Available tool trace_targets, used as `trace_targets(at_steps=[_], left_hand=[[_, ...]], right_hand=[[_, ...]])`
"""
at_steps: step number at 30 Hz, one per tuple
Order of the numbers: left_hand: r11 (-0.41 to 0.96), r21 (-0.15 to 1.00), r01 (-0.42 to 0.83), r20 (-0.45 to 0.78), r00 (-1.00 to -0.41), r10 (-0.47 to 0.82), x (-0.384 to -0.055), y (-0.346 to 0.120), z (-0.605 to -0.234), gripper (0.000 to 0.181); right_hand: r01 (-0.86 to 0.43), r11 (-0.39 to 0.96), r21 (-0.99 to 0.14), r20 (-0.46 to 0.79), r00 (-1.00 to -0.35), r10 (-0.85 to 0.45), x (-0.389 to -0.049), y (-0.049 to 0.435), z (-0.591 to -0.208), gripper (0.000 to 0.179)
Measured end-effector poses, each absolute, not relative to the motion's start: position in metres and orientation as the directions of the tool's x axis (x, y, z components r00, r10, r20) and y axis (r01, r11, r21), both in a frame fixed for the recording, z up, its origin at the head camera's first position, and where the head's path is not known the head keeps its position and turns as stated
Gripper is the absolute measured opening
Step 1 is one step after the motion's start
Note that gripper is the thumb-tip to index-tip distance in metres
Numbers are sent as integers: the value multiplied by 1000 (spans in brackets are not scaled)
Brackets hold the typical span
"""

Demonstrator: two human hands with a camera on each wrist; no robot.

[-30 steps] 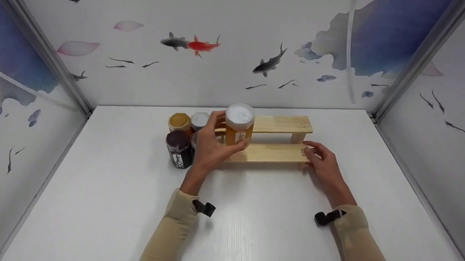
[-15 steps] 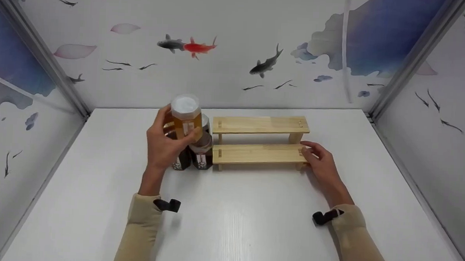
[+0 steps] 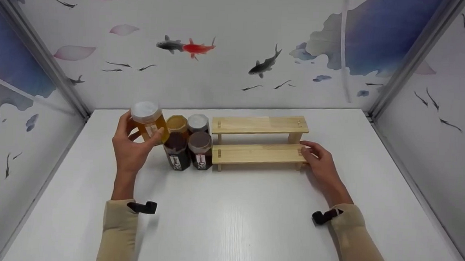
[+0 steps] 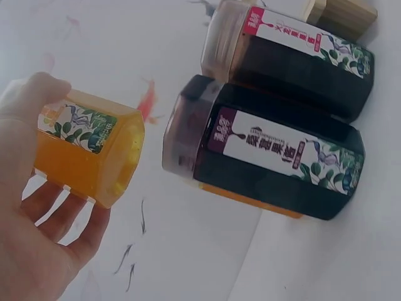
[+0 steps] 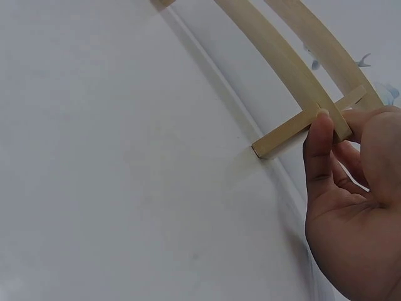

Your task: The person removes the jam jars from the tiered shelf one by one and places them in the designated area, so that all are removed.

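Note:
My left hand (image 3: 128, 152) grips an amber jar (image 3: 152, 126) with a whitish lid, held slightly tilted in the air. In the left wrist view, thumb and fingers wrap round that jar's labelled sides. Just right of it, two dark jars (image 3: 177, 155) stand in front, the left one (image 4: 276, 150) with a purple-edged label. Behind them are a jar with a yellowish lid (image 3: 176, 123) and one with a pale lid (image 3: 198, 122), both partly hidden. My right hand (image 3: 324, 166) pinches the right end of the lower board of a two-tier wooden rack (image 3: 257, 154).
The rack's upper board (image 3: 258, 125) sits behind the lower one, and its left end is close beside the jars. All stand on a white table (image 3: 228, 216), enclosed by walls printed with fish and petals.
My left hand has carried the amber jar from in front of the rack leftward, past the standing jars. My right hand has stayed on the rack's right end.

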State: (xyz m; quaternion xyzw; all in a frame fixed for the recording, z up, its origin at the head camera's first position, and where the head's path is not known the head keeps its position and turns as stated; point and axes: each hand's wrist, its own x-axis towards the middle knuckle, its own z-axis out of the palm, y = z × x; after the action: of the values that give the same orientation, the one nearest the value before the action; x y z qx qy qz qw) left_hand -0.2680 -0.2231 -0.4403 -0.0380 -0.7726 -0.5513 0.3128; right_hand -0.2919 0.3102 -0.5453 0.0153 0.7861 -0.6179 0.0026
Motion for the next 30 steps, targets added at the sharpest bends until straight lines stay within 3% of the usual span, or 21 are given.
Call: trace_targets(at_steps=[5, 12, 19, 30], left_hand=[[406, 826, 391, 521, -804, -287, -276, -242, -459, 77], [300, 897, 326, 413, -861, -298, -279, -259, -475, 76], [276, 919, 282, 363, -879, -309, -278, -275, -489, 76], [362, 919, 158, 216, -968, -127, -276, -286, -522, 79]], right_hand=[[20, 229, -973, -14, -1000, 27, -293, 310, -546, 54], [32, 189, -981, -27, -999, 31, -293, 309, -547, 55], [44, 196, -980, -40, -999, 26, -292, 310, -546, 57], [51, 219, -974, -48, -999, 17, -292, 309, -546, 58]])
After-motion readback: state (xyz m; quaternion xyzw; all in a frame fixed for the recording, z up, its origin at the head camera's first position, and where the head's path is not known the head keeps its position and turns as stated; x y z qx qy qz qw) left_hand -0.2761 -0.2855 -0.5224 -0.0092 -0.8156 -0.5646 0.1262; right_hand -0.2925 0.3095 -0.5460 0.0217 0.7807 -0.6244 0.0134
